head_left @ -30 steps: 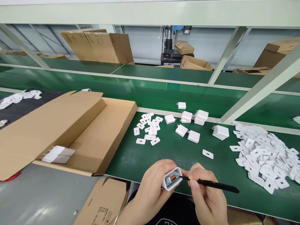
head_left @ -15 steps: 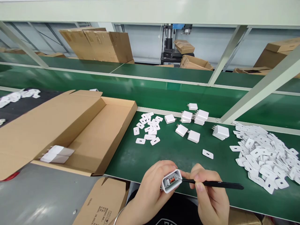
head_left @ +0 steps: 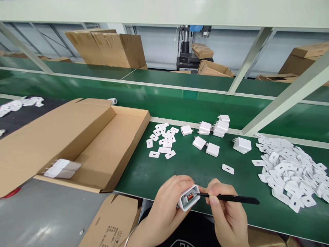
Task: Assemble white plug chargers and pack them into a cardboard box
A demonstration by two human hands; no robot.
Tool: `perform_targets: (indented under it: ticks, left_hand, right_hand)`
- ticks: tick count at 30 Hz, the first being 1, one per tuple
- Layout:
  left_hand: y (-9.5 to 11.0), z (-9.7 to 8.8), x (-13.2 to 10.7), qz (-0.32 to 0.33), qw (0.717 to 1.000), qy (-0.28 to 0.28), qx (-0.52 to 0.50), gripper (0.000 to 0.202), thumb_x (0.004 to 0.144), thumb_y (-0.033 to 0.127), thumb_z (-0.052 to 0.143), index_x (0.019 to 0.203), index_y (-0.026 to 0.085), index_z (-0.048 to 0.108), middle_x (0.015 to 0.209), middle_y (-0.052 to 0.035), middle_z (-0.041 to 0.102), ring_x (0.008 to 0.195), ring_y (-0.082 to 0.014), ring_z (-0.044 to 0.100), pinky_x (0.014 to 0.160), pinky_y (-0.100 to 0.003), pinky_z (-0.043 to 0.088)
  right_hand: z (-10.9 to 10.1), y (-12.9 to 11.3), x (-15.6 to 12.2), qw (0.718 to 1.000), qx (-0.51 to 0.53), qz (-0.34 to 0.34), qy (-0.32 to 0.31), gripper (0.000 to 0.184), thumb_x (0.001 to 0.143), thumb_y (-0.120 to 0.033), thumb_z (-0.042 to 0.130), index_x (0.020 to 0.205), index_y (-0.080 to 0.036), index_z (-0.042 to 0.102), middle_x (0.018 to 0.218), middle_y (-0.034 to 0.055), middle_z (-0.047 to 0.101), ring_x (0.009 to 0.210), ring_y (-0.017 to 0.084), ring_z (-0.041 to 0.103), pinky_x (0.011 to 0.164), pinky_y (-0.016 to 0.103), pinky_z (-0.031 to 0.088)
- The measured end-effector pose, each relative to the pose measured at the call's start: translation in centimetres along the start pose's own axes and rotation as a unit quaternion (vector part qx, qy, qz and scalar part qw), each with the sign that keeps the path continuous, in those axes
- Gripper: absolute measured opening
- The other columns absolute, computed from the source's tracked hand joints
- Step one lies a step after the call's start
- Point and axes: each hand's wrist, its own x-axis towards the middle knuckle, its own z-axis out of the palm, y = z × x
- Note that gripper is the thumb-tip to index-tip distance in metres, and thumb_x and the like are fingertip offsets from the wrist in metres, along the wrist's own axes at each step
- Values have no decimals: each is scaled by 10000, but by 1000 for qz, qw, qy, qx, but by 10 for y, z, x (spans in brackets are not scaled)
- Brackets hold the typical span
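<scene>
And now clasps white charger (head_left: 189, 198) in left hand (head_left: 168, 204), bottom centre; pinches black tool (head_left: 238, 199) in right hand (head_left: 225, 211), poking inside!

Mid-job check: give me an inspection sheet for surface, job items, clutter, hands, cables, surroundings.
Surface: green worktop, white pronged blocks on it.
Job items: white housing, orange connector inside; black tool, tip at the housing's opening.
Clutter: heaped white plates right; open carton left, more blocks inside.
Hands: left hand grips the housing; right hand pinches the tool.
Cables: nothing seen on the worktop.
Surroundings: boxes and a machine behind, pale frame above.
</scene>
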Motion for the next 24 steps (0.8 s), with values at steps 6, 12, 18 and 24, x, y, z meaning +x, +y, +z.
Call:
perform_targets:
  ticks: [6, 12, 18, 24]
  left_hand:
    - [-2, -1, 1, -5, 1000, 5, 9, 391, 996, 87, 599, 1326, 271, 494, 1241, -68, 710, 1098, -219, 670, 929, -371, 547]
    - [-19, 5, -4, -59, 998, 34, -15, 291, 1005, 154, 609, 1271, 260, 559, 1285, -97, 688, 1134, -232, 680, 901, -358, 577]
    - [-59, 12, -21, -248, 963, 75, -76, 221, 1010, 328, 611, 1215, 250, 641, 1234, -88, 718, 1120, -246, 704, 902, -335, 579]
    - [-70, 15, -32, -313, 933, 104, -141, 301, 996, 460, 618, 1203, 241, 621, 1184, -81, 736, 1052, -239, 700, 827, -301, 568]
  right_hand:
    - [2, 7, -3, 996, 69, 15, 57, 161, 1086, -204, 479, 1041, -250, 626, 851, 8, 557, 725, 144, 536, 632, 265, 520]
    - [-2, 30, -3, 992, 43, 61, 99, 124, 1087, -249, 504, 1080, -258, 628, 910, 16, 589, 756, 151, 603, 692, 301, 577]
    - [-4, 84, 19, 946, -294, 71, -120, 302, 1020, -121, 446, 1143, -241, 695, 1098, 98, 682, 971, 239, 695, 795, 358, 602]
    - [-20, 103, 35, 868, -447, 9, -215, 713, 897, 41, 321, 1502, -274, 530, 1485, 101, 595, 1281, 271, 615, 1016, 469, 585]
